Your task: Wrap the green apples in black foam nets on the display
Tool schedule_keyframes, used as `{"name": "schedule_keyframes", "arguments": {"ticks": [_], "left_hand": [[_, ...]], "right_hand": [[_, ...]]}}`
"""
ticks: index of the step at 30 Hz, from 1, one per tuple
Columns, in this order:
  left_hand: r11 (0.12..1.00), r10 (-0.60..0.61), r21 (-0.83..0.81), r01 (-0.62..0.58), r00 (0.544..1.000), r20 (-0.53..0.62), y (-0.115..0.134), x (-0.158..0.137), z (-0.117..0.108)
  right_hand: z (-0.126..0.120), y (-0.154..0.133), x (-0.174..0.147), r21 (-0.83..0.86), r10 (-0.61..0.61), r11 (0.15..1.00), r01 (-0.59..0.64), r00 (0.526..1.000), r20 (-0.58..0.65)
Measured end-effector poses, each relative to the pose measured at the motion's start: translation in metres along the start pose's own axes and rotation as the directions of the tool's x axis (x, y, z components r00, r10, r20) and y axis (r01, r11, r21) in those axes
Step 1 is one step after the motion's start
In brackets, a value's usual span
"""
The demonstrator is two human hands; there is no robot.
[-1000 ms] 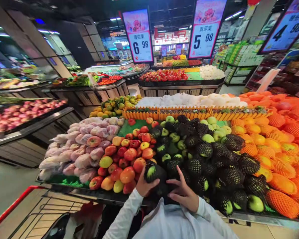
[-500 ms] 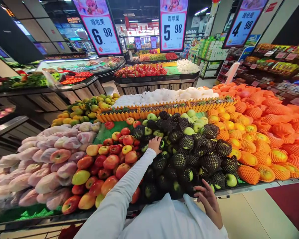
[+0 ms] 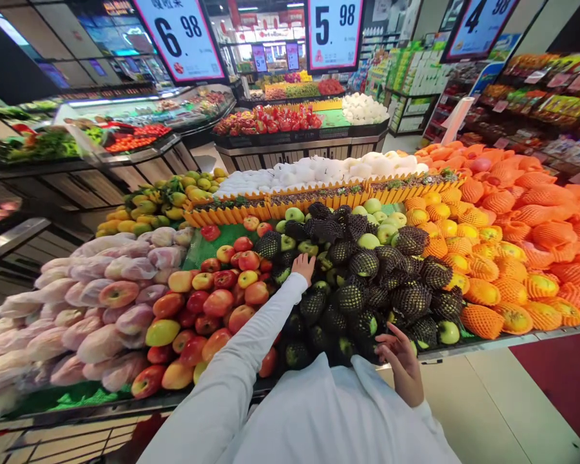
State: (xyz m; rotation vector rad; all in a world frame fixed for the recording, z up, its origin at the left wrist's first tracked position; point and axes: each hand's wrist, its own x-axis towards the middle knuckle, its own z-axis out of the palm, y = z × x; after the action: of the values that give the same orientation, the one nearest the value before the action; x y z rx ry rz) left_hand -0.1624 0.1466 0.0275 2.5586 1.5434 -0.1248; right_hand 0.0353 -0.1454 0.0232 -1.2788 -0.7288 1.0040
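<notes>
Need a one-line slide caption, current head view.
Left hand over black-netted green apples, right hand loosely open near their front edge, red apples alongside.

Forms a broad, uneven heap of green apples (image 3: 368, 241), most sheathed in black mesh sleeves (image 3: 364, 263). Lies between red apples (image 3: 218, 301) and orange-netted fruit (image 3: 482, 320), sloping down toward the front. Shows pale green skin through the mesh or at the open ends of some sleeves. Includes several bare, round, smooth ones at the back. Tilts at varied angles, packed close.
</notes>
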Motion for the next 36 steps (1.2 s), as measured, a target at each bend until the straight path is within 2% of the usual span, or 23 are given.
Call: {"name": "schedule_keyframes", "arguments": {"ticks": [3,5,7,10,13,16,22,28,31,36], "left_hand": [[0.999,0.012,-0.051,-0.018,0.995,-0.098,0.016,-0.019,-0.014],[0.995,0.022,-0.092,-0.033,0.994,-0.111,0.029,-0.03,-0.016],[0.992,0.014,-0.128,-0.022,0.998,-0.057,0.041,-0.038,-0.009],[0.986,-0.056,-0.154,0.063,0.997,0.053,0.05,-0.043,0.008],[0.97,-0.148,-0.172,0.171,0.979,0.139,0.051,-0.044,0.021],[0.95,-0.207,-0.193,0.247,0.957,0.203,0.049,-0.043,0.023],[0.915,-0.302,-0.194,0.353,0.92,0.249,0.053,-0.035,0.02],[0.893,-0.331,-0.19,0.409,0.88,0.34,0.051,-0.021,0.023],[0.885,-0.342,-0.203,0.419,0.881,0.326,0.051,-0.022,0.024],[0.87,-0.359,-0.255,0.421,0.897,0.257,0.054,-0.031,0.026]], "right_hand": [[0.005,-0.004,0.006,-0.012,-0.007,1.0,0.008,0.999,0.046],[0.006,-0.004,0.011,-0.011,-0.006,1.0,0.007,0.997,0.073],[0.006,-0.004,0.016,-0.012,0.0,1.0,0.001,0.994,0.11],[0.005,-0.003,0.025,-0.024,0.005,1.0,-0.001,0.982,0.189],[0.003,-0.004,0.03,-0.038,0.004,0.999,0.006,0.968,0.252],[0.0,-0.005,0.032,-0.058,0.019,0.998,-0.003,0.96,0.28],[0.003,0.0,0.03,-0.038,0.013,0.999,-0.004,0.97,0.241],[0.005,0.007,0.03,-0.014,-0.017,1.0,0.022,0.956,0.293],[0.003,0.007,0.031,-0.015,-0.026,0.999,0.031,0.956,0.291],[0.0,0.005,0.03,-0.032,-0.025,0.999,0.032,0.975,0.219]]}}
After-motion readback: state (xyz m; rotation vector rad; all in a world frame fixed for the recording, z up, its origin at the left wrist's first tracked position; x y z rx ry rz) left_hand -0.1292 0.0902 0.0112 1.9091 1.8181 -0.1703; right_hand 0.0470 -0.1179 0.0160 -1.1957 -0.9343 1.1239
